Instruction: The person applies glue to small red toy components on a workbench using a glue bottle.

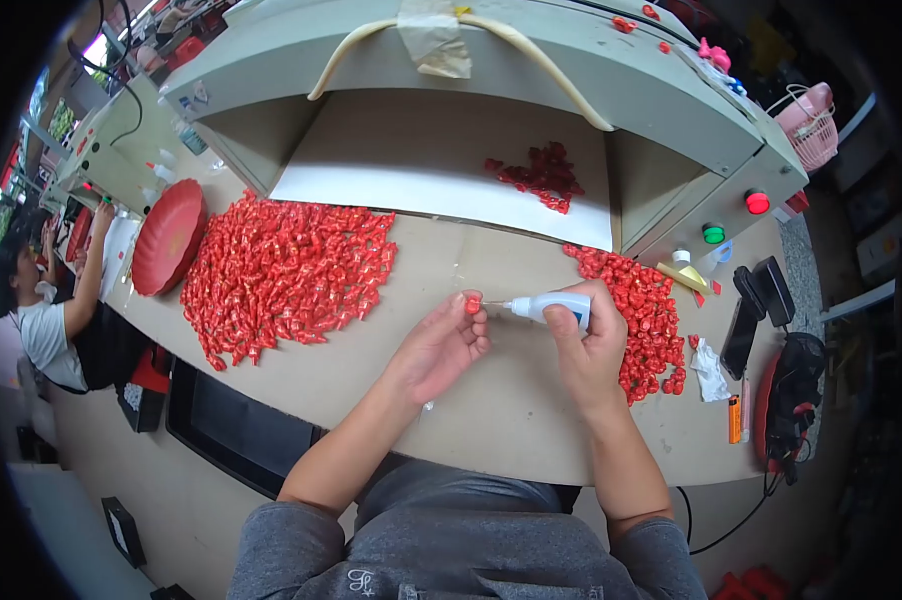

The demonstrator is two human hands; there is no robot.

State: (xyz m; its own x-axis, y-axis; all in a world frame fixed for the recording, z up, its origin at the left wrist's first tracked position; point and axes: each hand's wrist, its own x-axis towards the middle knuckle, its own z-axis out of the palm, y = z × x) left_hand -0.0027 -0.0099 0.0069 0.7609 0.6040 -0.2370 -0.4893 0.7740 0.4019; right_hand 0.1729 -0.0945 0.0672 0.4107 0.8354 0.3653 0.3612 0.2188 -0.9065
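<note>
Between the thumb and fingers of my left hand (444,345) is a small red plastic piece (473,305). My right hand (593,345) is wrapped round a white glue bottle (551,306) with a thin needle tip. The bottle lies nearly level, its tip pointing left at the red piece; whether they touch is too small to tell. A wide heap of small red pieces (286,275) covers the table to the left. Another pile of rounded red pieces (643,315) lies just right of my right hand.
A grey box-shaped machine (531,65) stands behind, with more red pieces (541,178) on its white inner sheet. A red bowl (171,238) leans at the left. Tissue (709,370), a lighter (735,419) and a phone (739,337) lie right. A co-worker (51,300) sits far left.
</note>
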